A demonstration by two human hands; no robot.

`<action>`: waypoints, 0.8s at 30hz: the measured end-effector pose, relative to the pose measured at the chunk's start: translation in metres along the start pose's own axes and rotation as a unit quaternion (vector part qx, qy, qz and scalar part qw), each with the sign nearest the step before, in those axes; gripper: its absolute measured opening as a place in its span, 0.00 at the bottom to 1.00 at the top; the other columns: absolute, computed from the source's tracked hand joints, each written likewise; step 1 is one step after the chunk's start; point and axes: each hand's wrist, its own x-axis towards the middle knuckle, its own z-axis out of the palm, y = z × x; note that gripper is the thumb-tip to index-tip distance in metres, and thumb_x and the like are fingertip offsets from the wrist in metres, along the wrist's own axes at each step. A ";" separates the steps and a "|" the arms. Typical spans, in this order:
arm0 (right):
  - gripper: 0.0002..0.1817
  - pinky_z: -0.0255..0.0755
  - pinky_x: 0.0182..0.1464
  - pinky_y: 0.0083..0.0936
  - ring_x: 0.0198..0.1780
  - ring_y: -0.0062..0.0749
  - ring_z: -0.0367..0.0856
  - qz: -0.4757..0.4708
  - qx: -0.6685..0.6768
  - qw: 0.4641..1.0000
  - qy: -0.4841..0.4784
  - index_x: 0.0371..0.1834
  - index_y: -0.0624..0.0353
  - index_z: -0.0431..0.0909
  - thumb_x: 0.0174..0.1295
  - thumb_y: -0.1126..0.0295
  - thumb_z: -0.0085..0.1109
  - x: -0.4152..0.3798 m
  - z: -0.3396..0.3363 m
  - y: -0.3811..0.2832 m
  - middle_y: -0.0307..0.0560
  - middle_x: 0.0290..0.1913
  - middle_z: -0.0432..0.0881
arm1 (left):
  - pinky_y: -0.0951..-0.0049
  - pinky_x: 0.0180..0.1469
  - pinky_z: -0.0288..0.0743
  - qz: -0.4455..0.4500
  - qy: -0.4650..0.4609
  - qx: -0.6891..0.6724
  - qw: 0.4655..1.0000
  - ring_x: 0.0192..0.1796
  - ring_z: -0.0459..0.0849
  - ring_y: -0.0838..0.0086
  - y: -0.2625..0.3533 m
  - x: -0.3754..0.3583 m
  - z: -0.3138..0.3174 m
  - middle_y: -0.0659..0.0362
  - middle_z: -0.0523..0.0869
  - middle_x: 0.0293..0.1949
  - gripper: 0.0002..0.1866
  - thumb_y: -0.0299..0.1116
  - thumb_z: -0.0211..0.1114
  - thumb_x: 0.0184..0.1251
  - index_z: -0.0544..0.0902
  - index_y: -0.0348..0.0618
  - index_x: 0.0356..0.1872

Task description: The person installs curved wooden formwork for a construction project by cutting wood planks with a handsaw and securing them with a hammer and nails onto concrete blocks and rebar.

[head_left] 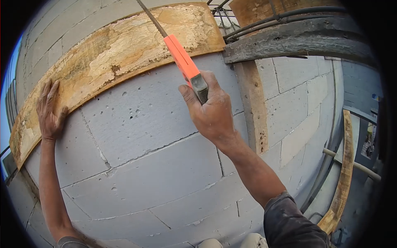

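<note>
My right hand [213,109] is wrapped round the orange-and-grey handle of a narrow-bladed hand saw [180,56]. The saw points up and left, and its dark blade runs out of view at the top while overlapping a worn wooden board [136,45]. That board has peeling, flaky layers and lies across the block wall. At its left end, my left hand [50,109] rests on the board with fingers stretched out and thumb apart near the lower edge.
The grey block wall [165,165] fills the middle. A dark timber beam [289,39] and steel bars [285,17] are at upper right, above an upright wooden plank [253,103]. Lower right, another wooden strip [345,165] leans by a pipe [364,171].
</note>
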 end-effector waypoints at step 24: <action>0.20 0.70 0.45 0.40 0.38 0.46 0.72 0.120 -0.200 0.972 0.032 0.48 0.53 0.71 0.53 0.79 0.66 -0.416 -0.165 0.011 0.47 0.36 0.70 | 0.60 0.73 0.66 0.085 0.122 -0.180 0.972 0.70 0.74 0.60 0.168 -0.015 0.066 0.52 0.74 0.69 0.30 0.54 0.45 0.81 0.70 0.44 0.71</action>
